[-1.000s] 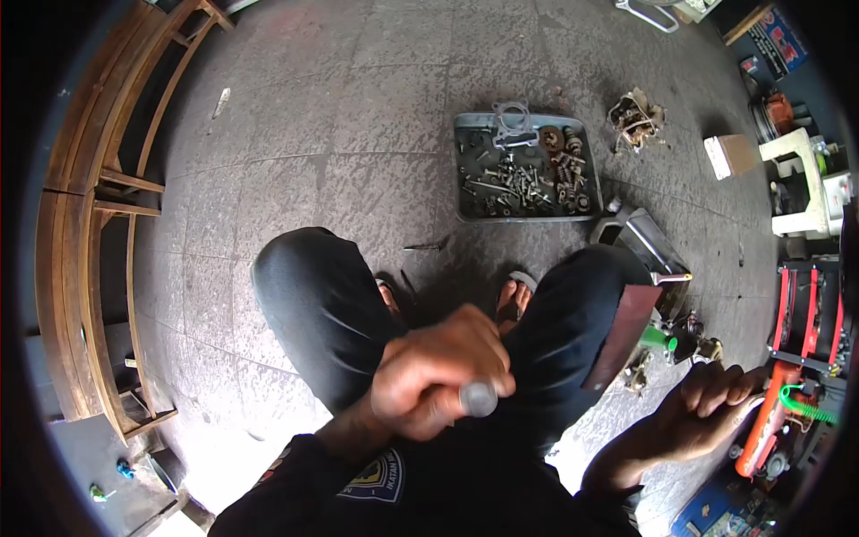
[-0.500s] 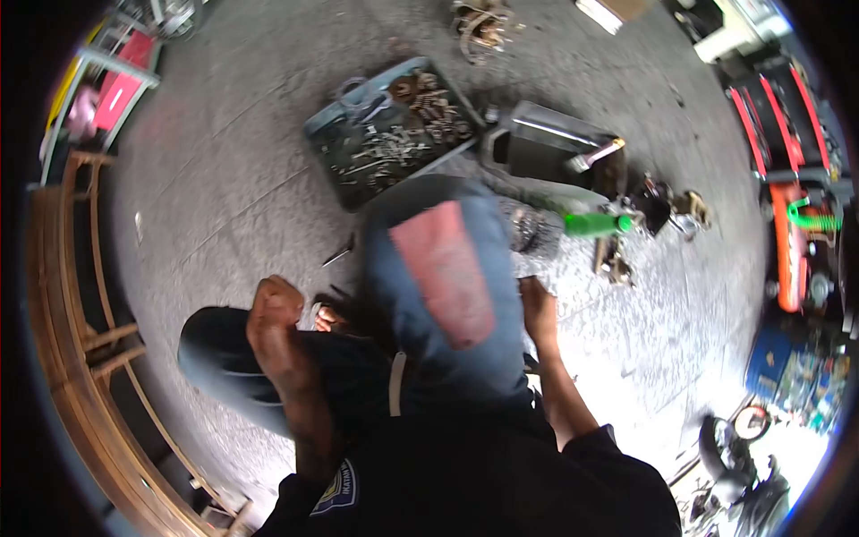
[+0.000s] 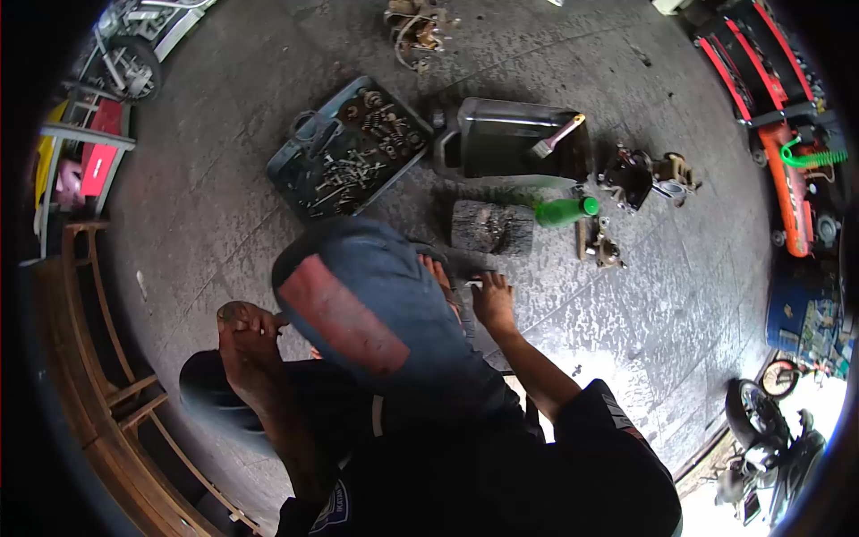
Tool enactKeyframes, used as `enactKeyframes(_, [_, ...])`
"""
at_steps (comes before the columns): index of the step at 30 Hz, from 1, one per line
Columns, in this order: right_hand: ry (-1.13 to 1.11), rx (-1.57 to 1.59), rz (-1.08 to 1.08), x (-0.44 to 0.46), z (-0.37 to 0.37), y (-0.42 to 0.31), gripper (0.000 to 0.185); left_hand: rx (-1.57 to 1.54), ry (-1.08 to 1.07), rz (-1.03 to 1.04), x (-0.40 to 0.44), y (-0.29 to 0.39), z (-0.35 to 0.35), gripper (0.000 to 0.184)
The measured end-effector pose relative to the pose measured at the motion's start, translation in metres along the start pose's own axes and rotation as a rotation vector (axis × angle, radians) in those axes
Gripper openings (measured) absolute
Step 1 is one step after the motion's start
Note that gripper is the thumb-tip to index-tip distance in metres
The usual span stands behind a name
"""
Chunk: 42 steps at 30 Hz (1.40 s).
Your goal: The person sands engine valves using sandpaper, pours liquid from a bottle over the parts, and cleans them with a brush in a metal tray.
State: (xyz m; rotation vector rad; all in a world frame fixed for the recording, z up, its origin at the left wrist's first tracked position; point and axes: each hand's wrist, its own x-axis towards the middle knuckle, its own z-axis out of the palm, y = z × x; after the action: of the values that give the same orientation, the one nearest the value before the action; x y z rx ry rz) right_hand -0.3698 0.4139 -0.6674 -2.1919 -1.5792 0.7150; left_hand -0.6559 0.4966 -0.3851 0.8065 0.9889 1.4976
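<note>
My left hand (image 3: 247,329) is raised over my folded leg at the left, its fingers curled closed. A small dark bit shows by the fingertips, too unclear to name. My right hand (image 3: 494,302) reaches low over the floor beside my bare foot (image 3: 440,276), fingers stretched and slightly apart. A small pale thing (image 3: 473,283) shows by its thumb side; I cannot tell if they touch. Just beyond lies a dark, worn block (image 3: 491,227). Next to it a green plastic bottle (image 3: 565,211) lies on its side. My patched jeans knee (image 3: 344,309) stands between the hands.
A tray (image 3: 284,175) of bolts, springs and gears lies ahead. Beside it, a cut-open jerrycan (image 3: 501,143) with dark liquid holds a paintbrush (image 3: 559,136). Greasy metal parts (image 3: 631,174) sit further right. A wooden bench (image 3: 67,358) runs along the left; a motorcycle (image 3: 765,447) stands lower right.
My right hand has moved forward from beside my knee, and its fingers have straightened. My raised knee has leaned left. The left hand remains closed. The view has shifted.
</note>
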Motion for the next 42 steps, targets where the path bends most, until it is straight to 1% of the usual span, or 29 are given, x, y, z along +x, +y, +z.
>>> enactKeyframes(1, [0.069,0.027,-0.019,0.002,-0.004,-0.002,0.023,0.013,0.016,0.018,-0.002,0.005,0.003,0.025])
enactKeyframes(2, [0.117,0.204,-0.073,0.007,-0.008,0.000,0.020,0.081,0.051,0.079,-0.004,0.010,0.015,0.027])
enactKeyframes(3, [0.235,0.345,-0.081,0.009,-0.035,-0.023,0.016,0.150,0.089,0.140,-0.006,0.016,0.022,0.031])
enactKeyframes(4, [0.209,0.518,0.053,0.008,-0.059,-0.042,0.013,0.168,0.034,0.186,-0.009,0.023,0.023,0.034])
enactKeyframes(5, [0.234,0.698,0.068,0.007,-0.089,-0.066,0.011,0.178,0.047,0.212,-0.013,0.028,0.027,0.034])
enactKeyframes(6, [0.204,0.784,0.098,0.003,-0.121,-0.087,0.011,0.182,-0.056,0.293,-0.018,0.032,0.035,0.034])
enactKeyframes(7, [0.248,0.926,0.022,-0.003,-0.152,-0.115,0.012,0.185,-0.160,0.369,-0.023,0.035,0.045,0.034])
enactKeyframes(8, [0.247,0.984,-0.071,-0.012,-0.182,-0.139,0.011,0.168,-0.163,0.383,-0.028,0.036,0.058,0.038])
enactKeyframes(9, [0.301,1.007,-0.310,-0.018,-0.201,-0.157,0.009,0.149,-0.166,0.394,-0.034,0.037,0.071,0.042])
enactKeyframes(11, [0.142,0.994,-0.801,-0.025,-0.236,-0.188,0.025,0.146,-0.281,0.291,-0.043,0.041,0.085,0.043])
enactKeyframes(12, [-0.023,1.061,-0.843,-0.030,-0.244,-0.205,0.036,0.100,-0.363,0.259,-0.044,0.039,0.091,0.040])
enactKeyframes(13, [-0.063,1.005,-0.973,-0.026,-0.250,-0.224,0.045,0.063,-0.432,0.232,-0.046,0.036,0.095,0.038])
enactKeyframes(15, [-0.122,0.886,-0.953,-0.027,-0.244,-0.238,0.048,0.011,-0.532,0.241,-0.043,0.029,0.097,0.035])
enactKeyframes(17, [0.029,0.816,-0.974,-0.025,-0.236,-0.244,0.039,-0.018,-0.533,0.245,-0.044,0.027,0.094,0.032])
enactKeyframes(20, [-0.004,0.804,-0.982,-0.027,-0.230,-0.241,0.032,-0.019,-0.495,0.251,-0.048,0.031,0.090,0.030])
enactKeyframes(22, [-0.028,1.088,-0.777,-0.036,-0.225,-0.239,0.029,0.013,-0.517,0.263,-0.046,0.031,0.084,0.029])
enactKeyframes(23, [0.002,1.225,-0.768,-0.037,-0.221,-0.240,0.027,-0.004,-0.506,0.278,-0.046,0.029,0.083,0.029])
enactKeyframes(25, [-0.062,1.474,-0.752,-0.042,-0.223,-0.240,0.026,-0.197,-0.527,0.201,-0.047,0.026,0.083,0.028])
enactKeyframes(26, [-0.027,1.601,-0.758,-0.046,-0.221,-0.246,0.026,-0.258,-0.527,0.155,-0.049,0.025,0.083,0.029])
enactKeyframes(27, [0.012,1.604,-0.787,-0.046,-0.220,-0.249,0.026,-0.320,-0.525,0.109,-0.050,0.025,0.083,0.030])
enactKeyframes(29, [0.058,1.436,-0.636,-0.057,-0.227,-0.258,0.022,-0.095,-0.552,0.193,-0.049,0.021,0.084,0.035])
enactKeyframes(30, [0.084,1.378,-0.711,-0.055,-0.228,-0.259,0.015,-0.110,-0.407,0.142,-0.058,0.021,0.087,0.035])
enactKeyframes(31, [0.140,1.280,-0.758,-0.051,-0.231,-0.259,0.009,0.296,-0.323,0.373,-0.052,0.021,0.080,0.037])
enactKeyframes(32, [0.139,1.059,-0.739,-0.045,-0.239,-0.255,0.008,0.465,-0.209,0.457,-0.053,0.021,0.075,0.036])
enactKeyframes(33, [0.137,0.840,-0.717,-0.040,-0.248,-0.252,0.009,0.634,-0.092,0.538,-0.053,0.021,0.071,0.036])
enactKeyframes(34, [0.099,0.655,-0.643,-0.034,-0.249,-0.248,0.011,0.778,-0.050,0.560,-0.053,0.019,0.067,0.034])
enactKeyframes(35, [0.114,0.510,-0.668,-0.028,-0.249,-0.248,0.010,0.908,-0.063,0.554,-0.051,0.021,0.067,0.033])
enactKeyframes(37, [0.075,0.340,-0.673,-0.021,-0.252,-0.259,0.011,0.977,-0.058,0.535,-0.046,0.008,0.069,0.034])
enactKeyframes(42, [0.083,0.223,-0.738,-0.010,-0.248,-0.262,0.013,1.005,-0.049,0.541,-0.040,-0.008,0.069,0.045])
